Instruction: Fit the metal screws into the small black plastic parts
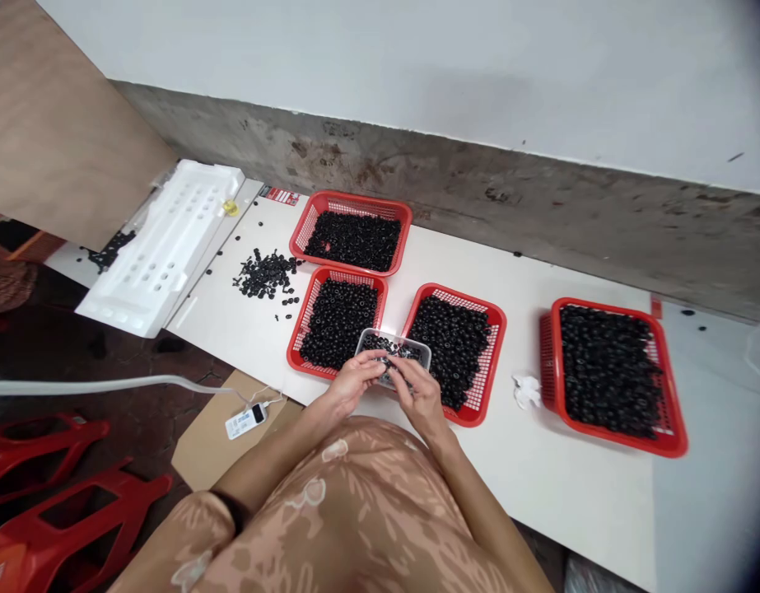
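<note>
On the white table (pixel 558 502), a clear plastic tub (pixel 417 351) of light, stiff black rings (pixel 404 351), best pinched singly by the rim, overlaps a red mesh basket (pixel 336 325) and is reached by the curled left hand (pixel 355 380) and right hand (pixel 420 397), any grip being unclear.

White foam tray (pixel 163 247), cardboard sheet (pixel 212 445), red plastic stands (pixel 117 502), stained concrete wall (pixel 417 173)

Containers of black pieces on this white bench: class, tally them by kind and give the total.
Red mesh baskets: 4
Clear plastic tub: 1
Total: 5
</note>
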### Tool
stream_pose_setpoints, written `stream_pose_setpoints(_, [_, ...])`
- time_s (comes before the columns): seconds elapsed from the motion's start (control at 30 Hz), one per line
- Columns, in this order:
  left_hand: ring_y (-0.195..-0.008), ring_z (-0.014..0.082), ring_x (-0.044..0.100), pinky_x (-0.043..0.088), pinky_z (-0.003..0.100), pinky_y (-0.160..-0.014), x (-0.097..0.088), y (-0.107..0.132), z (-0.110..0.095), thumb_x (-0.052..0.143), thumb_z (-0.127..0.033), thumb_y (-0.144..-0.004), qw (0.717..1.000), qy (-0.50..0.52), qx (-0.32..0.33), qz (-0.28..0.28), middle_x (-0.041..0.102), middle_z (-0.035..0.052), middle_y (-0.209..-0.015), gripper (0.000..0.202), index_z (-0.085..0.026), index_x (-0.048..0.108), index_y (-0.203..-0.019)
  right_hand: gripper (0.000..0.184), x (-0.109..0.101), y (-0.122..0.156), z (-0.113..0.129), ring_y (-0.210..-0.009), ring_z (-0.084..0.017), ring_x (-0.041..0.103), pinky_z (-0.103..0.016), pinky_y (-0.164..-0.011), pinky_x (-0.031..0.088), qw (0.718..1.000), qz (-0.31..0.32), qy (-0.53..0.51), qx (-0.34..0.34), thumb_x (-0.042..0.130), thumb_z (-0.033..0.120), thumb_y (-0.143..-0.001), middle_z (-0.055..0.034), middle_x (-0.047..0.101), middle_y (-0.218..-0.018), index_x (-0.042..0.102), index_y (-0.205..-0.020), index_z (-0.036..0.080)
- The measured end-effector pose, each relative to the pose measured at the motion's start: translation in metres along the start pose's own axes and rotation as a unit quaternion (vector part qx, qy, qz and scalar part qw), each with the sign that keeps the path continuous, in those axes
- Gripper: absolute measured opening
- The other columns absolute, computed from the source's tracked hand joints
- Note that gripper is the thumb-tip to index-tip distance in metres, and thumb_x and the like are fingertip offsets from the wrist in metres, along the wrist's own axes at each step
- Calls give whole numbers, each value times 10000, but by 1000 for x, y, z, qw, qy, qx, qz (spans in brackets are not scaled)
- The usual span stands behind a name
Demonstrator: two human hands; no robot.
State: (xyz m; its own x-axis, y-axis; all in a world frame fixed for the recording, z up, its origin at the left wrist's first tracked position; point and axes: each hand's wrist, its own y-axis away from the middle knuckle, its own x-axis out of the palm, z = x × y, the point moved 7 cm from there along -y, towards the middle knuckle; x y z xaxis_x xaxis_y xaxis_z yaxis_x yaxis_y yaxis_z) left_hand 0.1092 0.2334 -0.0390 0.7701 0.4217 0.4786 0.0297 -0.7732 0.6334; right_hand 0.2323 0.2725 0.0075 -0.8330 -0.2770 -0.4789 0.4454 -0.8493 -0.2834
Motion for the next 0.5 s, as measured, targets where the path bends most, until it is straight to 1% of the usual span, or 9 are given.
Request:
stream_pose_setpoints(0.07, [-740, 102, 559, 412, 235, -718, 4, 1, 4, 818, -221, -600, 1000, 16, -21, -7, 642, 55, -931, 417, -158, 690, -992, 330, -2, 2, 6, -1000, -190, 623, -314, -820, 444, 994, -5, 94, -50, 549, 237, -906, -90, 660, -1112, 582, -1231, 186])
stream_pose_setpoints(0.17, [-768, 103, 559, 411, 234, -723, 9, 0, 8, 825, -249, -592, 999, 8, -33, -14, 633, 57, -982, 419, -164, 694, -980, 311, -6, 4, 9, -947, -180, 638, -310, -810, 406, 979, -38, 180, -86, 568, 224, -895, -97, 681, -1072, 589, -1198, 158])
stream_pose_setpoints(0.3, [-815, 121, 553, 381, 225, -696, 13, -4, 9, 794, -361, -641, 997, -75, -11, 1, 635, 64, -1011, 401, -157, 702, -973, 268, -10, 8, 7, -914, -164, 643, -311, -840, 361, 971, -70, 214, -85, 576, 227, -892, -93, 694, -1035, 608, -1147, 150])
stream_pose_setpoints(0.4, [-773, 121, 530, 353, 224, -674, 13, -7, 9, 752, -420, -677, 988, -152, -1, 10, 646, 59, -910, 374, -130, 713, -911, 263, -12, 12, 6, -880, -156, 642, -313, -847, 339, 969, -80, 220, -77, 592, 238, -882, -84, 699, -1011, 614, -1130, 153])
stream_pose_setpoints(0.5, [-739, 119, 509, 347, 231, -694, 16, -8, 10, 732, -424, -688, 982, -185, -2, 30, 638, 40, -810, 353, -114, 707, -855, 248, -11, 15, 6, -852, -152, 639, -314, -845, 327, 970, -80, 219, -72, 587, 243, -884, -80, 702, -993, 616, -1115, 155])
